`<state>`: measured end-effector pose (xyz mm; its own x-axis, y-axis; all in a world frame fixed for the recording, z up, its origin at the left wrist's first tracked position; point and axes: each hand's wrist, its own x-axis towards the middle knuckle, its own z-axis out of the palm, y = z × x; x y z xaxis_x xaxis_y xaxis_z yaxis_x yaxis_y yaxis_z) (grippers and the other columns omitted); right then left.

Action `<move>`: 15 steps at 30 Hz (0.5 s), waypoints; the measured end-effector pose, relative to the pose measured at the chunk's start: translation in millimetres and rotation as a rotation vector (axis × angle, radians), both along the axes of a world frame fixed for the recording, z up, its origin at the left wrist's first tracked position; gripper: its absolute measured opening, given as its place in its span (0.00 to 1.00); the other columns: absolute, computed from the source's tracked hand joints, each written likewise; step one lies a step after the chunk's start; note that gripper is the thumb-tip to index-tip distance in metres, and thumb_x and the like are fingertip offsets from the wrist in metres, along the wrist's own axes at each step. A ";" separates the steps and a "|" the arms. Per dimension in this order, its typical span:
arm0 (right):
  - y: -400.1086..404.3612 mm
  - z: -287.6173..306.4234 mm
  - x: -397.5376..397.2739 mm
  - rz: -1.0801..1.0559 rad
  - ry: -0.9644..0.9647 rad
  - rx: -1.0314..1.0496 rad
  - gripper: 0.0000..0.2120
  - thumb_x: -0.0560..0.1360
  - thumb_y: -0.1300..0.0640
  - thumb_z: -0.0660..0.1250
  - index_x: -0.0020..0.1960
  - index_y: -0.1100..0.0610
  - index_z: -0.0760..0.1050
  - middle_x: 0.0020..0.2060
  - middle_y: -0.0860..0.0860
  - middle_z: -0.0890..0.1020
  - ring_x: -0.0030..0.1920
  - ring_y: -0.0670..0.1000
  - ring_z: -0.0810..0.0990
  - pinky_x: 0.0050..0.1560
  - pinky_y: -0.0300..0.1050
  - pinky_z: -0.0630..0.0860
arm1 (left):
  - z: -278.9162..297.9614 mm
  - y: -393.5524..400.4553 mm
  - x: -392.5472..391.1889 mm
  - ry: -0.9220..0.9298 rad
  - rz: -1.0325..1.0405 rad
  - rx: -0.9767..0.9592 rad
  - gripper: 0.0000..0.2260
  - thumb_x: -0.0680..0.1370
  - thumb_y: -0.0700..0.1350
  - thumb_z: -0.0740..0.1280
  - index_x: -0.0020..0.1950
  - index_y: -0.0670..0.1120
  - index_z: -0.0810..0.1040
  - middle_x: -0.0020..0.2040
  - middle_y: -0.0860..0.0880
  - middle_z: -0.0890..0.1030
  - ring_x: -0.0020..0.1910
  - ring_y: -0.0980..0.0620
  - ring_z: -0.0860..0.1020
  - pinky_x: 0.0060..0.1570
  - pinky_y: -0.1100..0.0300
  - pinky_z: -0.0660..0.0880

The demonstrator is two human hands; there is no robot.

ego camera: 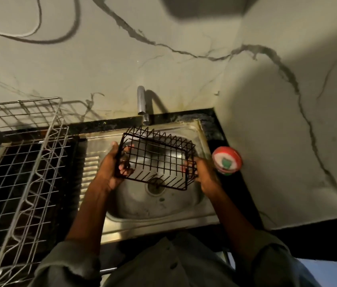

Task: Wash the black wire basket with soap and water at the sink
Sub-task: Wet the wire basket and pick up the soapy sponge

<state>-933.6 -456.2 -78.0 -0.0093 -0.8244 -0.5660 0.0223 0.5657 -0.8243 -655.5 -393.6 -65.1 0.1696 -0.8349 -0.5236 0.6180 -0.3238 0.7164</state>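
I hold the black wire basket (156, 160) above the sink (201, 200) basin, under the tap (142, 104), tilted so its open side faces me; left hand (111, 166) grasps the left end, fingers curled through the wires; right hand (201, 172) grasps the right end; two-ended grip steadies it, I judge, for wetting; no water visibly running; red-and-white soap tub (227, 160) sits on the worktop (217, 132) just right, within reach.

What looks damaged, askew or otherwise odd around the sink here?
The wall behind the faucet carries long dark crack-like lines, though they may be marble-style veining. The black wire basket is tilted, but both hands hold it so over the sink.
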 end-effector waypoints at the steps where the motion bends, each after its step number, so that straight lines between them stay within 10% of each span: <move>1: -2.4 0.4 -4.5 -0.062 0.069 -0.083 0.08 0.80 0.58 0.63 0.45 0.53 0.79 0.37 0.51 0.83 0.37 0.52 0.83 0.36 0.41 0.76 | 7.9 -3.7 -7.0 -0.014 0.021 -0.013 0.24 0.84 0.63 0.59 0.49 0.48 0.86 0.25 0.54 0.68 0.20 0.58 0.65 0.25 0.64 0.66; 6: -23.0 8.8 -56.7 -0.143 0.685 -0.386 0.10 0.72 0.55 0.65 0.46 0.52 0.85 0.42 0.52 0.86 0.45 0.57 0.85 0.50 0.50 0.81 | 27.2 -17.5 -45.7 -0.112 0.096 0.000 0.21 0.86 0.58 0.56 0.56 0.45 0.83 0.23 0.54 0.67 0.19 0.57 0.65 0.26 0.63 0.67; 15: -57.7 -5.2 -109.4 0.615 1.332 -0.311 0.19 0.73 0.49 0.72 0.61 0.55 0.82 0.59 0.55 0.82 0.61 0.59 0.80 0.59 0.49 0.77 | 36.4 -19.8 -129.2 -0.415 0.092 -0.008 0.19 0.88 0.56 0.54 0.50 0.45 0.77 0.29 0.51 0.68 0.23 0.54 0.68 0.24 0.63 0.72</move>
<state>-1043.0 -513.9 -83.2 0.0201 -0.9735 -0.2279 -0.9909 0.0109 -0.1341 -784.7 -413.4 -28.8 0.4388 -0.8102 -0.3887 0.3031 -0.2738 0.9128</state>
